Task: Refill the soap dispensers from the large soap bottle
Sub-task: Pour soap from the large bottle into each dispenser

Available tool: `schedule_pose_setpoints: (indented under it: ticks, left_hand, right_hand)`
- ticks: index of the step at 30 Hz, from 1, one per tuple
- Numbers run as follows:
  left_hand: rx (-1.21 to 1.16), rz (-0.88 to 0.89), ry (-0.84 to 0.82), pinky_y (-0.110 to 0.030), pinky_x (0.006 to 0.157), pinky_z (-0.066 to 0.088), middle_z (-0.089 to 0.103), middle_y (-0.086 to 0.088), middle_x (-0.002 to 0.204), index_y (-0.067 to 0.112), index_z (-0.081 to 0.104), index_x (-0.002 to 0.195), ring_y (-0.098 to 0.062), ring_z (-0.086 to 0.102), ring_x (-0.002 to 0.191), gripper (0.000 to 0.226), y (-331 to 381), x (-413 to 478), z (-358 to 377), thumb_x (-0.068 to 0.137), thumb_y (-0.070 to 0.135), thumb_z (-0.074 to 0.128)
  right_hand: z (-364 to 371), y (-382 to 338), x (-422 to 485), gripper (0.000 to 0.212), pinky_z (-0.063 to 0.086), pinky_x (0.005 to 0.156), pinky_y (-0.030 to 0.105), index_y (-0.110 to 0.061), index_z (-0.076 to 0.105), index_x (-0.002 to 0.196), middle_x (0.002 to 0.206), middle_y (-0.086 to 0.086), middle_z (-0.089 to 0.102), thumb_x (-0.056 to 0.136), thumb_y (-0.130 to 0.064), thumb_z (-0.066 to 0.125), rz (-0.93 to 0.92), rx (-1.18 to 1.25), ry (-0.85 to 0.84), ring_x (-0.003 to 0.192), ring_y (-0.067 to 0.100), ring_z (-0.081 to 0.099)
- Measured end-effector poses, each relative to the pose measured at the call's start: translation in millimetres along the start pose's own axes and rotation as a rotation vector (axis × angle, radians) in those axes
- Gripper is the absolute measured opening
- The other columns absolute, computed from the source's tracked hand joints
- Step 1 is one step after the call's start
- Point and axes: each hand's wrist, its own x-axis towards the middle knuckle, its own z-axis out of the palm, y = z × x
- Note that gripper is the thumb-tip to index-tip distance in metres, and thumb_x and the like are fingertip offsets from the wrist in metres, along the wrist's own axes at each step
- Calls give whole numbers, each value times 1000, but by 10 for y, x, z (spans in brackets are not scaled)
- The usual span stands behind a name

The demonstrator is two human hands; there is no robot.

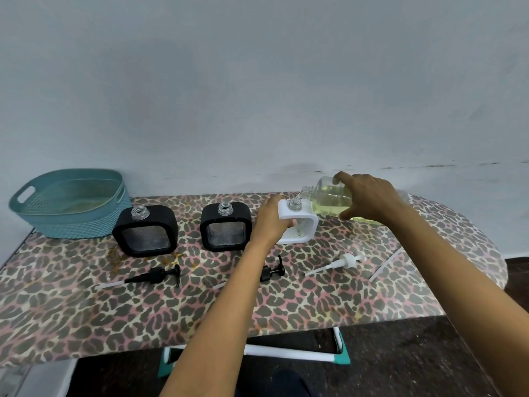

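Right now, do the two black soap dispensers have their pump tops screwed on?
No, both black dispensers stand with open necks, and two black pumps lie on the board in front.

Open leopard-print board surface (86, 319) lies along the near edge. Three pump heads, black (156, 276), black (272, 271) and white (337, 263), clutter the middle; two black square dispensers (146, 230) block behind them.

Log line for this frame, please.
pouring | right hand tilts clear soap bottle | left hand steadies white square dispenser
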Motion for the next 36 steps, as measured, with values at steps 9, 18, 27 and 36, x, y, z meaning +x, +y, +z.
schedule_pose_setpoints:
  ticks: [9, 18, 27, 36]
  left_hand:
    - [1, 5, -1, -35, 82, 46, 55, -10, 116, 6, 51, 117, -25, 53, 103, 51, -6, 4, 0, 72, 9, 76]
    - [9, 4, -1, -33, 81, 45, 55, -9, 116, 7, 51, 118, -24, 53, 104, 52, -10, 11, 3, 72, 10, 76]
    - [20, 9, 2, -34, 79, 45, 55, -9, 115, 7, 50, 117, -24, 53, 102, 52, -19, 18, 6, 73, 10, 76]
    - [1, 2, -4, -30, 78, 43, 55, -9, 116, 8, 50, 119, -24, 53, 103, 54, -34, 25, 13, 72, 10, 76]
  right_hand:
    - [-13, 2, -23, 81, 39, 70, 29, -24, 41, 132, 117, 3, 63, 65, -42, 84, 3, -2, -4, 103, 26, 59]
    - [-9, 13, -22, 82, 44, 71, 32, -24, 41, 131, 115, 2, 64, 64, -43, 84, 2, -8, 3, 101, 26, 60]
    - [-5, 7, -20, 83, 43, 70, 32, -24, 40, 132, 114, 3, 64, 65, -44, 84, 1, -15, -7, 101, 26, 60]
    - [6, 19, -22, 82, 42, 69, 31, -24, 40, 132, 115, 2, 63, 65, -44, 84, 6, -22, -13, 102, 26, 59]
